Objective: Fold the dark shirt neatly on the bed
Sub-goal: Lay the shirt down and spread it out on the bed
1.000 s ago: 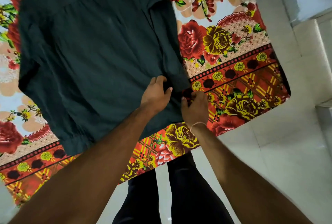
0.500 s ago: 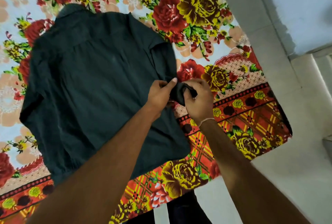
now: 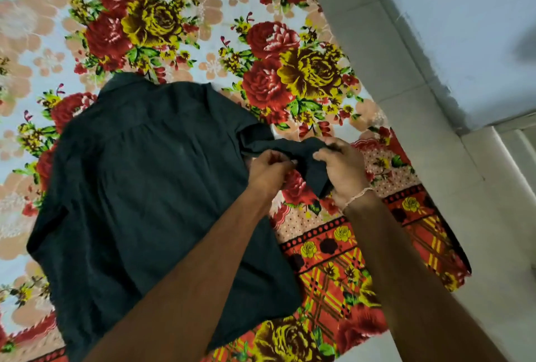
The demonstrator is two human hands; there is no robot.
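Note:
The dark shirt (image 3: 139, 193) lies spread flat, back side up, on the flowered bedsheet (image 3: 203, 22), with its collar towards the far side. Its right sleeve (image 3: 287, 148) is drawn out sideways off the body. My left hand (image 3: 268, 170) pinches the sleeve close to the shoulder. My right hand (image 3: 343, 168) grips the sleeve's outer end, and a strip of cloth hangs down beside that palm. The left side of the shirt is rumpled.
The bed's right edge (image 3: 452, 251) runs diagonally, with pale floor tiles (image 3: 435, 129) beyond it and a light wall (image 3: 464, 28) at the upper right. Open sheet lies beyond the collar and to the right of the shirt.
Both hands moved up from the shirt's lower right corner to the right sleeve and pulled it out sideways. The view tilted up, showing more of the bed.

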